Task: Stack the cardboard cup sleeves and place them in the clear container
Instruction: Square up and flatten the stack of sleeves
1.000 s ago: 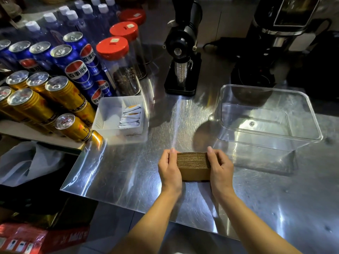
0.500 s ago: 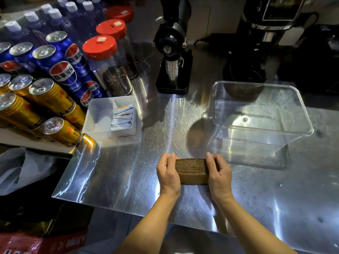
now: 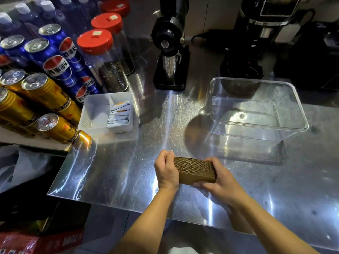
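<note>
A squared-up stack of brown cardboard cup sleeves [image 3: 195, 170] is pressed between both my hands just above the steel counter. My left hand [image 3: 167, 170] clamps its left end, my right hand [image 3: 221, 180] cups its right end from below and behind. The stack sits tilted, its right end nearer to me. The clear container [image 3: 300, 116] stands open and holds nothing, up and to the right of the stack, a hand's width away.
A white tray of sachets [image 3: 86, 114] sits left of centre. Blue and gold cans [image 3: 45, 92] and red-lidded jars [image 3: 99, 52] crowd the left. A black grinder [image 3: 170, 52] and a coffee machine [image 3: 256, 43] stand behind. The steel counter's [image 3: 117, 162] front edge runs just below my wrists.
The stack has turned clockwise and tilted, and my right hand has slid under its right end. Both hands kept hold of it.
</note>
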{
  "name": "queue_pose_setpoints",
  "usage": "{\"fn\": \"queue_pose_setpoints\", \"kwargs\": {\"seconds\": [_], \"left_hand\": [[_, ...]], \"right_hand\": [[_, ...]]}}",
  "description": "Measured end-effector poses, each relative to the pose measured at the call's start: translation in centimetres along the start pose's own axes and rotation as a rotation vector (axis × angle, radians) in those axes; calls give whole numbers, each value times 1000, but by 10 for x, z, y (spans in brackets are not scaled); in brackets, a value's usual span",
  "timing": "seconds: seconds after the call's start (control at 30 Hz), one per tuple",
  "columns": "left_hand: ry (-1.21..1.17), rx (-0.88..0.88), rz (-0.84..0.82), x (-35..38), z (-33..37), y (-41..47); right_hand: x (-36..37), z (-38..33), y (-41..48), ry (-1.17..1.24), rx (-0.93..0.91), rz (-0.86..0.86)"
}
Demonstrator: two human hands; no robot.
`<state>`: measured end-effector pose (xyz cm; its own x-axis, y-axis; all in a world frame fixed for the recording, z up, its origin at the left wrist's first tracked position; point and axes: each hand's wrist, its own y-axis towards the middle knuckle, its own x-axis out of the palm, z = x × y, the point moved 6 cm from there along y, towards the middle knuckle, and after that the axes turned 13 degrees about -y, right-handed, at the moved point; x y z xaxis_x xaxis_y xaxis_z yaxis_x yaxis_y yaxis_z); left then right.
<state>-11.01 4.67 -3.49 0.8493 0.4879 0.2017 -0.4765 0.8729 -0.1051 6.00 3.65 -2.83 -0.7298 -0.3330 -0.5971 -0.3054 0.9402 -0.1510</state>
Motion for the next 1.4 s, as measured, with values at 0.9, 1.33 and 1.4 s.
{"fn": "queue_pose_setpoints", "kwargs": {"seconds": [0.9,1.33,1.4], "left_hand": [[540,-10,-651,-35,18,-4],[395,-66,-515,-38,17,-1],[316,-87,-465,-39,16,0]], "right_hand": [[-19,12,2,30,28,-71],[-18,14,4,173,78,122],[-23,9,4,229,82,143]]}}
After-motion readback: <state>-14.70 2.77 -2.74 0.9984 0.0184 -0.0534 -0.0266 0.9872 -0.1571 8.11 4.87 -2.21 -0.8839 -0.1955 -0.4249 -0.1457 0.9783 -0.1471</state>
